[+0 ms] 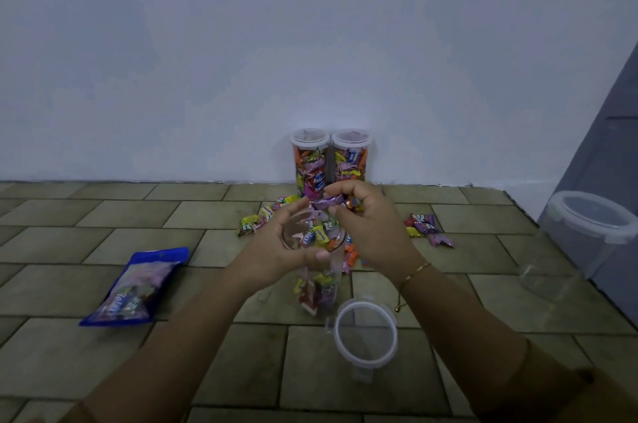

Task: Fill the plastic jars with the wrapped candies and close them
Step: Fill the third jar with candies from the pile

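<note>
The left hand (293, 243) wraps round the rim of the open clear jar (316, 270), steadying it, seemingly so that candies drop in cleanly; the jar looks only partly filled. The right hand (366, 219), just above the jar's mouth, has its fingers curled round a few wrapped candies (329, 203), a purple one foremost. Loose candies (426, 227) lie scattered beyond the jar, within easy reach. Its lid (366, 336) waits just in front of the jar. Two filled, capped jars (329, 163) stand behind it against the pale wall (310, 42). A blue candy bag (138, 288) lies left of it on the brick-patterned tiled floor (103, 215); another clear lidded container (587, 232) sits far right.
</note>
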Demonstrator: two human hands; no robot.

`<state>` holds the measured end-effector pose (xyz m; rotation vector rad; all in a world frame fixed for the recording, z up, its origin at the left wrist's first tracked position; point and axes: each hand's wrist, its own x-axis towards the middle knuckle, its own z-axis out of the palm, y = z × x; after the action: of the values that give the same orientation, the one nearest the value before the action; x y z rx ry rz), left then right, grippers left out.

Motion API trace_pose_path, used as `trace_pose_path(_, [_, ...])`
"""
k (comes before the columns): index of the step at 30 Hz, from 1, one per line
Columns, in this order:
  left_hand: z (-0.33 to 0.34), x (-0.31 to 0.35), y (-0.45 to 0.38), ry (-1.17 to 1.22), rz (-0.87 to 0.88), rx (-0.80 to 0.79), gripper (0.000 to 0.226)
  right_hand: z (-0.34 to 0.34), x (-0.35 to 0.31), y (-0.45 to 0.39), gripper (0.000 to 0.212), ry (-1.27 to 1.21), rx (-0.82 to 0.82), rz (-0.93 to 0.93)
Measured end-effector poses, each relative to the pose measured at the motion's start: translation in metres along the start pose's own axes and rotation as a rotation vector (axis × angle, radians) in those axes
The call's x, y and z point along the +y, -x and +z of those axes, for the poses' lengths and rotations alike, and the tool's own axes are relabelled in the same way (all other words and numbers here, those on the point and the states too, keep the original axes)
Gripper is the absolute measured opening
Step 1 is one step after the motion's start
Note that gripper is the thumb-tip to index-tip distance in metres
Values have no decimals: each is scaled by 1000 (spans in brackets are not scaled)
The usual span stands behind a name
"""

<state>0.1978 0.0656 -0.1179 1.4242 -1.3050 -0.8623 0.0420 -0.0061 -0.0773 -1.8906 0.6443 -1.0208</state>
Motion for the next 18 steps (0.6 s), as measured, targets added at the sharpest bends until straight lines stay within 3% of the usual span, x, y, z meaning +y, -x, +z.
trace_pose_path(4, [0,-2,2,-88,21,-3,124,4,1,2,23,45,-67,-43])
trace_pose_path(10, [-2,-5,1,-131,32,0,113,7,6,5,30,130,-161,-93])
trace_pose_path(18, [-4,-6,1,-106,14,-15,119,7,8,6,32,122,-190,-121])
